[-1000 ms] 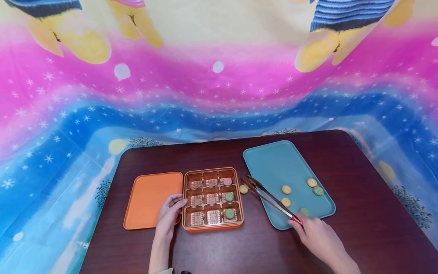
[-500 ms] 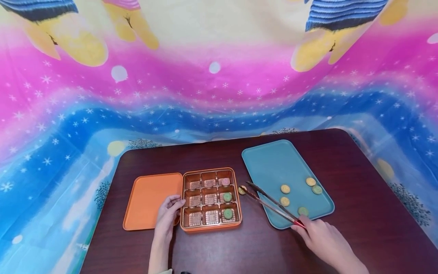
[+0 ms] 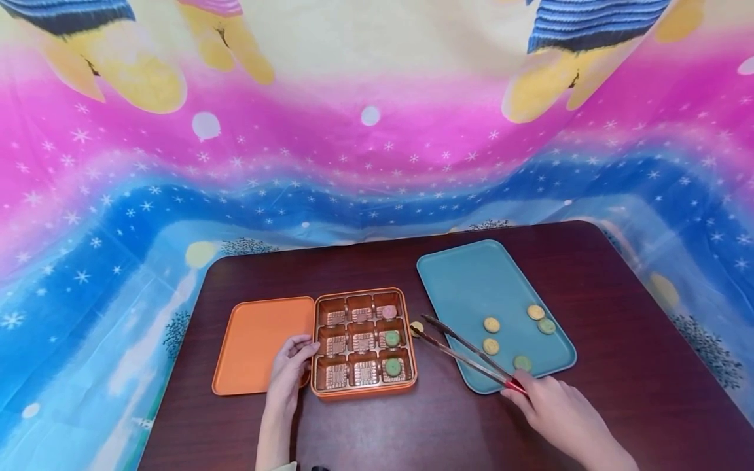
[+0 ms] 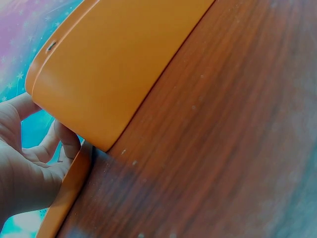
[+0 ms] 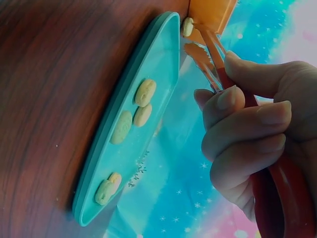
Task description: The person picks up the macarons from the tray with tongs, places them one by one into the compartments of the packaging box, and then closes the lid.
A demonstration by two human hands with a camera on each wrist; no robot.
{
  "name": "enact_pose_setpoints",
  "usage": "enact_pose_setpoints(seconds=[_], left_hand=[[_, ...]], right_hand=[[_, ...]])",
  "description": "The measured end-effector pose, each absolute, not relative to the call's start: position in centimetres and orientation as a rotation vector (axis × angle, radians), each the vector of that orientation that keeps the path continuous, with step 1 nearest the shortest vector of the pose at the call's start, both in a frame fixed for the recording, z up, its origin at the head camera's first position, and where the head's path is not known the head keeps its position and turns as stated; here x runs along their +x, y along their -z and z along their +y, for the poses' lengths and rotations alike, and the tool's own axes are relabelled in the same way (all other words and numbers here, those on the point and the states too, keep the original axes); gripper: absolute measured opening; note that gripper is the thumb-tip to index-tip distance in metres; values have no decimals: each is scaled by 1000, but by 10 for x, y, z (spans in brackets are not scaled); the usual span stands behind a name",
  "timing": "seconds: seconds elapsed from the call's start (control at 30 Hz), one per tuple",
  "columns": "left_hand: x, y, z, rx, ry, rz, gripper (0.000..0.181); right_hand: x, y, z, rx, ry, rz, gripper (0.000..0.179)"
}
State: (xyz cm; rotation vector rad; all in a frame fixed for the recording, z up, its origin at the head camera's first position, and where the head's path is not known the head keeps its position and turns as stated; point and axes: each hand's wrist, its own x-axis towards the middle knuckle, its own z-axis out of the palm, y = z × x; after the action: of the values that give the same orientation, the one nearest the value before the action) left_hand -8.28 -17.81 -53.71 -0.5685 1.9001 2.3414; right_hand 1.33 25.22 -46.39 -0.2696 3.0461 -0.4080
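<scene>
In the head view my left hand (image 3: 288, 373) holds the left side of an orange box (image 3: 365, 394), thumb at its rim. The box has a brown divided insert; a pink cookie (image 3: 389, 312) and two green cookies (image 3: 393, 367) lie in its right column. My right hand (image 3: 550, 405) grips red-handled tongs (image 3: 471, 356), fingers curled round the handle in the right wrist view. The tong arms are spread. One tip touches or overlaps a yellow cookie (image 3: 416, 328) on the table against the box's right side; the other tip is over the tray's left edge.
A teal tray (image 3: 465, 275) at the right bears several yellow and green cookies (image 3: 522, 363). Left of the box, an orange lid (image 3: 253, 340) lies on the dark wooden table (image 3: 365, 438). A patterned cloth (image 3: 353, 157) hangs behind.
The tong tips have shifted down slightly and one has come onto the yellow cookie beside the box. My left hand stays at the box. The head view has shifted a little.
</scene>
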Motion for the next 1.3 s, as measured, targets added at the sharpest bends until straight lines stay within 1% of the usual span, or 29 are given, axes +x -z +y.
enact_pose_setpoints(seconds=[0.3,0.57,0.73,1.07,1.3], left_hand=[[-82,534,-178,-577,-2342,1905,23],[-82,534,-178,-580,-2345,1892,23],[-81,534,-179,-578,-2345,1897,24],[-81,535,-178,-575,-2346,1901,25],[-79,533,-176,-553,-2346,1923,23]], right_hand=[[13,461,255,-335,387,3079,26],[9,456,257,-409,342,3074,33],[3,451,258,-433,318,3034,34],[-23,434,269,-574,313,2971,29],[-28,430,270,-564,321,2929,25]])
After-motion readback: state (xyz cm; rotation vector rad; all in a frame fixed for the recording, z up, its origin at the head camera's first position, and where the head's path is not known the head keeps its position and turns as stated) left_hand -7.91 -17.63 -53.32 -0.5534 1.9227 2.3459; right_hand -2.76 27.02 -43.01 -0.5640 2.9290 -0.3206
